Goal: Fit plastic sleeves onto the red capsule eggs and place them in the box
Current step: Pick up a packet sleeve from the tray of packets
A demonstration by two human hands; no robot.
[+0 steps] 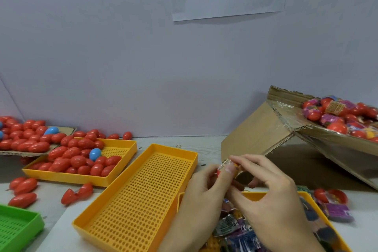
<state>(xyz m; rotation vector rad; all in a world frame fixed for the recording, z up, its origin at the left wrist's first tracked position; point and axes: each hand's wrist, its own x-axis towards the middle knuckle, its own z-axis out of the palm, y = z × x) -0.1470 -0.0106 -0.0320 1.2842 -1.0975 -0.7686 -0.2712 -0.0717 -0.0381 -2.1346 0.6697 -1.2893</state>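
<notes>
Pinching one red capsule egg [227, 170] and its plastic sleeve [226, 163] between both hands, left hand [201, 187] and right hand [268, 182], the person has the cardboard box [286, 129] up and rightward, nearer the right hand.

The red egg-shaped plastic capsules [67, 161] look smooth and shiny; the long yellow plastic tray full of little holes [143, 196] looks dull; the brown cardboard box [257, 135] is rough, with torn wavy edges and shiny clear tape; the crinkly printed plastic sleeves [235, 225] gleam.
</notes>
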